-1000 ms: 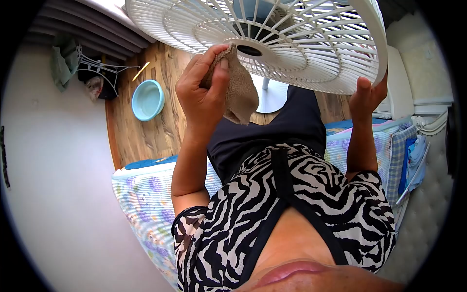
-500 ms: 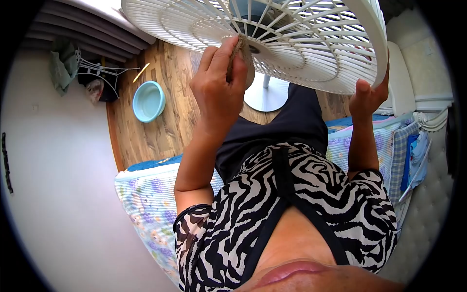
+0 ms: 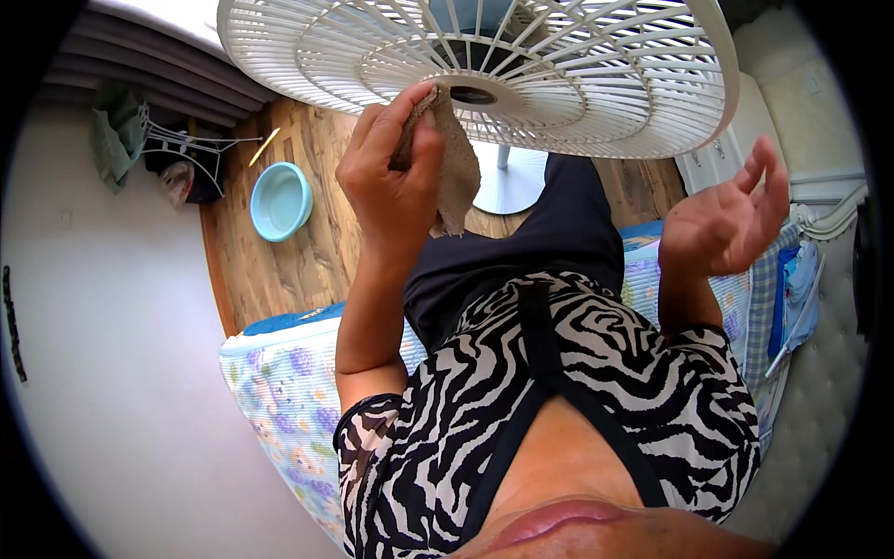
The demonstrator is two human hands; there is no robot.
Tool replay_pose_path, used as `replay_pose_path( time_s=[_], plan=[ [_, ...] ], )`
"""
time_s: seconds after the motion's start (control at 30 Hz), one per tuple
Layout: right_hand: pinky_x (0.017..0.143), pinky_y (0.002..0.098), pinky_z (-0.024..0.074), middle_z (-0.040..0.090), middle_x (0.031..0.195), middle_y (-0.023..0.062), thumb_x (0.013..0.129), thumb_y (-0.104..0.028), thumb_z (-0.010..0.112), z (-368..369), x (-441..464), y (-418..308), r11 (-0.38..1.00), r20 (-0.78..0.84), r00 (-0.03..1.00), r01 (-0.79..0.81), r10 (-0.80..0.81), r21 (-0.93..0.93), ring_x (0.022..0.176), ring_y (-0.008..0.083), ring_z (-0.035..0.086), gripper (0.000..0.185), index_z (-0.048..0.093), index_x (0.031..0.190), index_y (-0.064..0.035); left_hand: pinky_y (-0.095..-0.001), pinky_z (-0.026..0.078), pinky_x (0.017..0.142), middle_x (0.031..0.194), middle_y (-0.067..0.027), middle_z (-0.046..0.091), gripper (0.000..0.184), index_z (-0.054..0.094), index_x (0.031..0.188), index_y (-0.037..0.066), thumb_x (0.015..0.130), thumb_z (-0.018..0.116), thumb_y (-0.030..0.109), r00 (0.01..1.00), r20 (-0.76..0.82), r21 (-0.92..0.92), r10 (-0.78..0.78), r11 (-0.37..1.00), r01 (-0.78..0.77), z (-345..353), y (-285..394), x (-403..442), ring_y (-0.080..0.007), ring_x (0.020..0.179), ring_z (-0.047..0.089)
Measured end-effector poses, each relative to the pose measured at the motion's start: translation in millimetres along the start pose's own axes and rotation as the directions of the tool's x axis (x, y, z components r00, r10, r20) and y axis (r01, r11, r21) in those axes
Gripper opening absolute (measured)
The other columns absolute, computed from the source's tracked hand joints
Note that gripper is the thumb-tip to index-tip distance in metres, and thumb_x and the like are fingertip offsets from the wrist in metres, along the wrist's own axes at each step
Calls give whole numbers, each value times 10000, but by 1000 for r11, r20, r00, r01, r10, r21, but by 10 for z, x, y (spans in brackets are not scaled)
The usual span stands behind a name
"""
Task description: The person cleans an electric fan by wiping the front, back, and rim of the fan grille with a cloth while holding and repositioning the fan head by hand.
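Observation:
A brownish cloth [image 3: 456, 168] is pinched in my left hand [image 3: 386, 172] and hangs down from the fingers. Its upper end is beside the centre ring of a white fan guard [image 3: 643, 93]; whether it touches the ring I cannot tell. The guard spans the top of the view, tilted, with radiating slats. My right hand [image 3: 712, 219] is below the guard's right edge, apart from it, palm up with fingers stretched and nothing in it. Under the guard, the fan's round white base [image 3: 512, 182] stands on the floor between my legs.
On the wooden floor [image 3: 326, 130] at left is a light blue basin [image 3: 281, 202]. A white wire rack [image 3: 191, 144] with bags stands beyond it, by the grey curtain [image 3: 140, 61]. I sit on a bed with a floral cover [image 3: 289, 382]. Blue cloths [image 3: 799, 289] lie at right.
My right hand has let go of the guard's rim and moved down, opening. My left hand has moved slightly left and down with the cloth, which now hangs more unfolded. The guard has tilted.

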State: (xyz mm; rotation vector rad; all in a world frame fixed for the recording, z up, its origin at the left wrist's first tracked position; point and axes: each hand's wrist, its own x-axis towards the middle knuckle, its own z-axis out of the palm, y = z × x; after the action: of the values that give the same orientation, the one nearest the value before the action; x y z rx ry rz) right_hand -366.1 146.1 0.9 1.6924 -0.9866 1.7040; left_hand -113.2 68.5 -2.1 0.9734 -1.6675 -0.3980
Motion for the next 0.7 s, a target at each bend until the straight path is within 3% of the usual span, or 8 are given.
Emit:
replay_pose_path(
  time_s=[0.03, 0.07, 0.1, 0.13, 0.2, 0.3, 0.5, 0.7],
  plan=[
    [894, 498, 455, 558, 1099, 158, 983, -317, 441, -64, -7, -75, 993, -38, 996, 81, -78, 85, 997, 284, 556, 349, 503, 1105, 5, -195, 447, 664, 846, -32, 644, 222, 684, 1028, -2, 822, 604, -13, 1000, -14, -12, -5, 1000, 5, -3, -7, -8, -72, 740, 572],
    [795, 428, 470, 577, 1008, 132, 977, -311, 467, -64, -2, -150, 864, 124, 991, -15, -55, 503, 910, 260, 564, 306, 505, 1016, -10, -194, 447, 673, 852, -31, 646, 223, 684, 1029, -3, 821, 603, -14, 1000, -26, -24, -10, 1000, 9, -1, -11, -18, -73, 748, 574],
    [696, 358, 485, 596, 918, 107, 971, -305, 492, -12, 19, -246, 572, 276, 956, -171, -100, 802, 824, 235, 572, 285, 508, 927, -24, -200, 420, 621, 810, -29, 616, 231, 686, 1025, 1, 810, 604, -20, 999, -43, -21, 13, 1000, -14, 11, -15, -23, -70, 699, 540],
    [663, 334, 467, 588, 857, 73, 977, -283, 480, 49, 53, -334, 338, 479, 868, -416, -127, 844, 796, 219, 573, 278, 523, 897, -21, -205, 392, 568, 767, -27, 586, 239, 689, 1022, 5, 800, 605, -27, 998, -60, -19, 37, 999, -38, 21, -22, -26, -66, 649, 506],
    [661, 337, 454, 598, 796, 71, 986, -226, 462, 188, 99, -542, -126, 741, 627, -777, -240, 617, 758, 230, 574, 249, 549, 882, -18, -208, 363, 517, 726, -21, 555, 251, 691, 1020, 8, 788, 605, -34, 995, -81, -17, 51, 998, -53, 38, -44, -37, -63, 599, 471],
    [716, 350, 464, 625, 831, 115, 991, -156, 433, 435, 249, -1022, -584, 746, 488, -795, -453, 165, 774, 258, 591, 230, 582, 948, 13, -203, 363, 523, 738, -14, 562, 256, 690, 1022, 5, 786, 601, -38, 997, -82, -16, 15, 1000, -17, 11, -50, -114, -64, 599, 473],
    [662, 302, 440, 588, 765, 92, 934, -147, 507, 453, 423, -1810, -899, 552, 732, -430, -399, -80, 718, 181, 564, 194, 555, 935, 41, -230, 472, 757, 922, -83, 691, 240, 681, 1040, -11, 818, 590, -1, 997, -61, 12, -57, 998, 58, -117, -63, -201, -118, 827, 622],
    [655, 306, 439, 582, 755, 96, 930, -154, 514, 516, 367, -1888, -862, 517, 787, -478, -336, 167, 708, 189, 561, 198, 551, 917, 40, -204, 461, 734, 924, -51, 681, 221, 675, 1045, -26, 846, 583, -1, 992, -60, -60, -112, 992, 109, -97, -87, -289, -78, 800, 589]
  ],
)
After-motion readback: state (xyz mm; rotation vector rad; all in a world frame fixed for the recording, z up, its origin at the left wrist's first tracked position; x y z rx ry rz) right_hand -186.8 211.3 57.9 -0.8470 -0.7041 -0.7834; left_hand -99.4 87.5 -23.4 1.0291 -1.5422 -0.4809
